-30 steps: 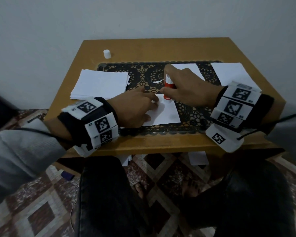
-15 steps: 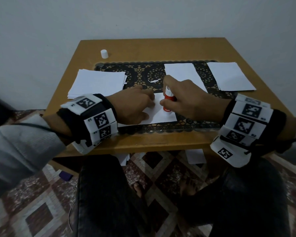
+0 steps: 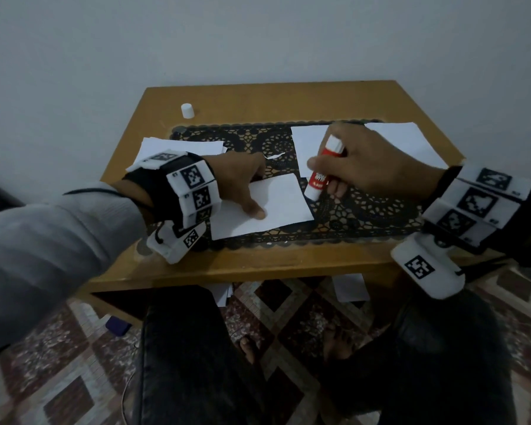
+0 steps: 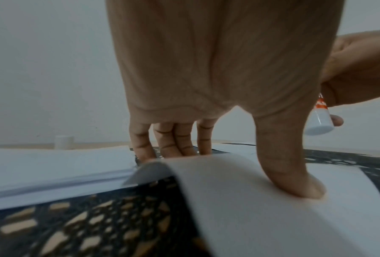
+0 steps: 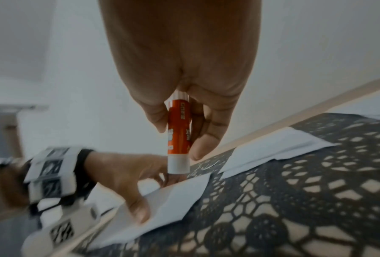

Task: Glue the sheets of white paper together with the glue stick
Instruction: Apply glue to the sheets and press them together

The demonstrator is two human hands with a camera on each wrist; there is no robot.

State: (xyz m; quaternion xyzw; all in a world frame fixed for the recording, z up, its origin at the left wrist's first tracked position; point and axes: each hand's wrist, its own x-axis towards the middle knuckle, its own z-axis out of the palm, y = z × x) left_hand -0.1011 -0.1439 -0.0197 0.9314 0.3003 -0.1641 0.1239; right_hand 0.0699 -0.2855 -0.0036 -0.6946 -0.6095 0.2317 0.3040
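Furthest left of the fingers lies a stack of white sheets (image 3: 178, 148), just beside the left hand's fingertips, with a small white cap (image 3: 187, 111) standing beyond it on the wooden table (image 3: 258, 99). The left hand (image 3: 239, 182) rests on the near sheet of white paper (image 3: 276, 207): its thumb (image 4: 294, 177) lies straight and presses down on the sheet's upper face, while the four fingers (image 4: 173, 140) reach forward to the sheet's far edge, where the wrist view shows that edge curling up off the black lace mat (image 3: 365, 216). The fingers are extended rather than curled round anything. A torn scrap of paper (image 3: 275, 155) sits just past those fingertips. To the right, the right hand (image 3: 365, 167) grips the red and white glue stick (image 3: 324, 170), thumb on one side and fingers wrapped on the other. The stick is tilted, its lower end hanging just off the near sheet's right edge, apart from the mat. Behind the right hand's fingers lies another white sheet (image 3: 307, 142), partly hidden by the hand, and to the right of the knuckles a further sheet (image 3: 408, 142) lies flat on the table.
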